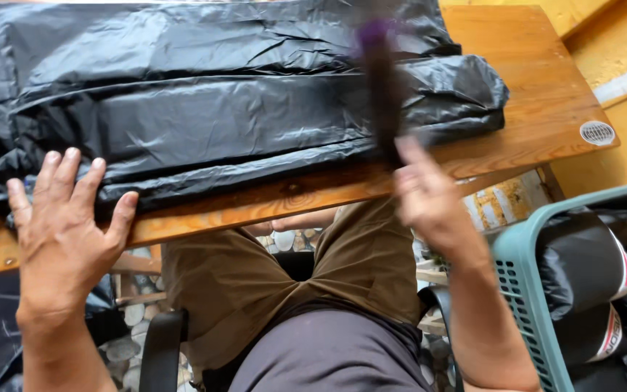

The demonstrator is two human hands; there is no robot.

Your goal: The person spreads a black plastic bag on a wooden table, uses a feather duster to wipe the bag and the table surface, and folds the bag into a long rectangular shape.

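The left hand lay flat on the near edge of the black plastic sheet, fingers spread apart, pinning it to the wooden table. The right hand was blurred, fingers closed on a dark stick-like tool with a purple tip, held upright over the sheet's right part.

The sheet sat folded in long layers across most of the table, its near edge close to the table's front edge.

Risks, as judgement: the slick plastic could slide off the front edge if the left hand eased up; the tool could snag or tear the thin film; loose folds on the right end could spring open.

Packages and labels: a teal plastic basket stood at the right, below the table, holding black rolled bundles with white bands bearing red print. A small round white mesh disc sat at the table's right corner. A yellowed printed sheet hung under the table edge.
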